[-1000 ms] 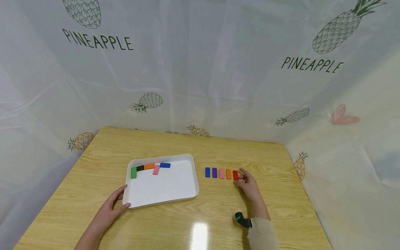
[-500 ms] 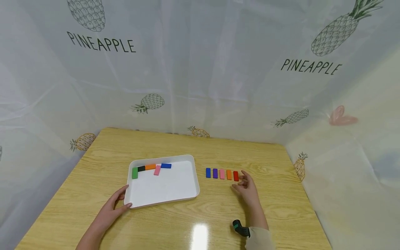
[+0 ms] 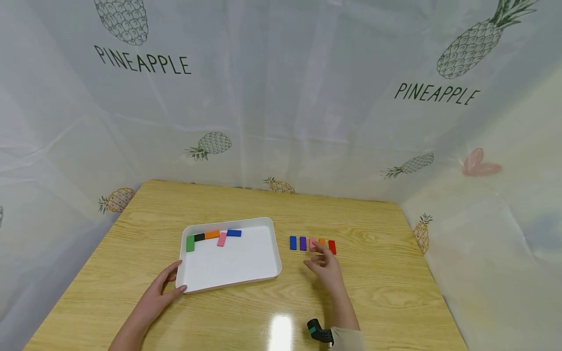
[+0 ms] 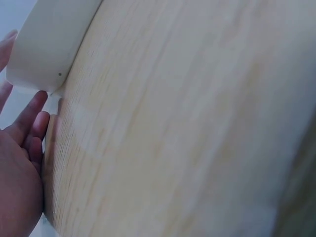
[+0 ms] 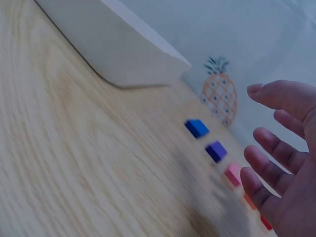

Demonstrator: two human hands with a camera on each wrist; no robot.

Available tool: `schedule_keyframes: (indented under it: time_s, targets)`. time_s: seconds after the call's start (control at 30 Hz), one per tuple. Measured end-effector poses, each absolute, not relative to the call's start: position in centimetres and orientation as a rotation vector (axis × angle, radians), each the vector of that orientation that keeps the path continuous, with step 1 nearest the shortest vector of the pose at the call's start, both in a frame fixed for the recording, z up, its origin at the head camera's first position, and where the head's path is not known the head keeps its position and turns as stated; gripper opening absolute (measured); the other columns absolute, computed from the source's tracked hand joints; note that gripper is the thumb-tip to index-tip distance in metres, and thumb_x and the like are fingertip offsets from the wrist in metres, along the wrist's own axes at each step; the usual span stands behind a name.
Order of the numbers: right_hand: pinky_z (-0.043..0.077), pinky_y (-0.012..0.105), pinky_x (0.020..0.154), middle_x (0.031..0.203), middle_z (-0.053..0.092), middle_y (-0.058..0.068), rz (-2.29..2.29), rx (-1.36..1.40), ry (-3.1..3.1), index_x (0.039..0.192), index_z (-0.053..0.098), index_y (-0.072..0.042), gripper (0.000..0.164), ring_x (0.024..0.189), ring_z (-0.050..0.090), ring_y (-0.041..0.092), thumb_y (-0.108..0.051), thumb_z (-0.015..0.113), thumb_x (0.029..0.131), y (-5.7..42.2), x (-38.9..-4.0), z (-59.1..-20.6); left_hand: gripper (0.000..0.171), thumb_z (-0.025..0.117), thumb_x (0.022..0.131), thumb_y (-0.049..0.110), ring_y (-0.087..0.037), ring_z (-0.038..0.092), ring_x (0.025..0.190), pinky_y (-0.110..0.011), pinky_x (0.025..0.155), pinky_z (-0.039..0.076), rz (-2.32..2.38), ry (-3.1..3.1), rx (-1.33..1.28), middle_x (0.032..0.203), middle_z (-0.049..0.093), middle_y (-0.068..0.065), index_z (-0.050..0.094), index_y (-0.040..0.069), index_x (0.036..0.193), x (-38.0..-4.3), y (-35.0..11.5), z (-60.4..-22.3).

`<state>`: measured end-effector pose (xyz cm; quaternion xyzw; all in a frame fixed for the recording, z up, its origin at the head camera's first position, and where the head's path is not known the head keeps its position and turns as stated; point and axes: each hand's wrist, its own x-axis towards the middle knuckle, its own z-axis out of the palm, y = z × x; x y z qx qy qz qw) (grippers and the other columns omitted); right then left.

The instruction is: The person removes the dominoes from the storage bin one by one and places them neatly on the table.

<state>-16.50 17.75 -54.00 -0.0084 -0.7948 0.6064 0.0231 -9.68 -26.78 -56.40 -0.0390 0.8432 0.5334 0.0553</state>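
Note:
A shallow white tray [image 3: 232, 268] lies on the table, its left front corner between the thumb and fingers of my left hand [image 3: 151, 303]. The left wrist view shows those fingers fairly straight, with a fingertip right at the tray's corner. Right of the tray stands a row of small rectangular blocks: blue [image 3: 292, 243], purple [image 3: 303, 243], pink [image 3: 312, 241], orange [image 3: 322, 241] and red [image 3: 332, 247]. Over the row hangs my right hand [image 3: 328, 273], fingers spread and nothing held; in the head view it partly covers the pink and orange blocks.
Inside the tray, along its back left, are a green block [image 3: 190, 243], a black block [image 3: 199, 237], an orange block [image 3: 212, 234], a slanted pink block [image 3: 221, 239] and a blue block [image 3: 234, 233]. A pineapple-print curtain [image 3: 281, 97] hangs behind the wooden table [image 3: 246, 317].
My right hand has moved left from beside the red block to over the pink and orange ones, leaving the red block slightly tilted in the row. The left hand stays at the tray.

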Motion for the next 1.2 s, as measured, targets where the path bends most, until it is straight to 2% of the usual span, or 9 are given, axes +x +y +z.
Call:
schedule_keyframes:
  time_s: [0.13,0.33,0.63,0.87,1.0,1.13,1.2]
  targets:
    - [0.047,0.03,0.081,0.12,0.058,0.022,1.929,0.019,-2.457,0.135,0.053,0.003,0.057,0.098,0.057,0.034,-0.002,0.076,0.083,16.0,-16.0,-53.4,0.073,0.07,0.091,0.03,-0.003,0.043,0.11,-0.018,0.09,0.031,1.633,2.559,-0.089,0.136,0.047,-0.015,0.033,0.012,0.152,-9.7,-26.8,-56.4]
    - [0.048,0.029,0.077,0.117,0.056,0.031,2.024,0.142,-2.404,0.129,0.056,0.008,0.051,0.097,0.053,0.047,0.007,0.072,0.081,13.3,-14.9,-50.4,0.071,0.07,0.092,0.024,-0.002,0.046,0.11,-0.015,0.088,0.032,1.665,2.57,-0.031,0.133,0.051,-0.018,0.034,0.009,0.151,-9.6,-26.8,-56.2]
    - [0.048,0.03,0.079,0.117,0.056,0.031,2.059,0.268,-2.447,0.128,0.056,0.009,0.048,0.1,0.052,0.049,0.006,0.071,0.083,9.9,-15.4,-48.4,0.069,0.071,0.091,0.021,-0.001,0.046,0.11,-0.011,0.089,0.029,1.669,2.605,0.002,0.134,0.051,-0.018,0.038,0.008,0.149,-9.8,-26.8,-56.4]
    - [0.046,0.031,0.078,0.113,0.06,0.02,2.051,0.384,-2.49,0.128,0.059,0.002,0.046,0.099,0.054,0.047,0.003,0.072,0.084,7.3,-16.5,-48.4,0.069,0.071,0.091,0.022,-0.001,0.046,0.11,-0.012,0.089,0.03,1.659,2.613,0.005,0.135,0.05,-0.018,0.038,0.009,0.149,-9.8,-26.9,-56.5]
    - [0.046,0.031,0.079,0.113,0.06,0.022,2.061,0.409,-2.513,0.127,0.061,0.0,0.044,0.099,0.055,0.044,0.002,0.072,0.084,5.8,-16.8,-48.9,0.069,0.071,0.091,0.021,-0.001,0.047,0.11,-0.012,0.09,0.03,1.671,2.612,0.019,0.135,0.051,-0.018,0.038,0.009,0.149,-9.8,-27.0,-56.6]
    - [0.046,0.031,0.078,0.114,0.059,0.028,2.097,0.423,-2.505,0.125,0.061,0.003,0.044,0.097,0.055,0.044,0.004,0.072,0.083,4.6,-17.2,-50.0,0.069,0.071,0.091,0.022,-0.002,0.047,0.111,-0.012,0.09,0.03,1.666,2.614,0.028,0.134,0.052,-0.017,0.037,0.009,0.15,-9.8,-26.9,-56.5]
    - [0.046,0.029,0.078,0.113,0.06,0.026,2.095,0.428,-2.506,0.125,0.061,0.003,0.044,0.095,0.056,0.04,0.003,0.074,0.082,4.1,-17.8,-51.2,0.069,0.071,0.091,0.022,-0.001,0.046,0.111,-0.012,0.09,0.029,1.66,2.613,0.019,0.134,0.051,-0.017,0.037,0.01,0.15,-9.8,-26.9,-56.5]
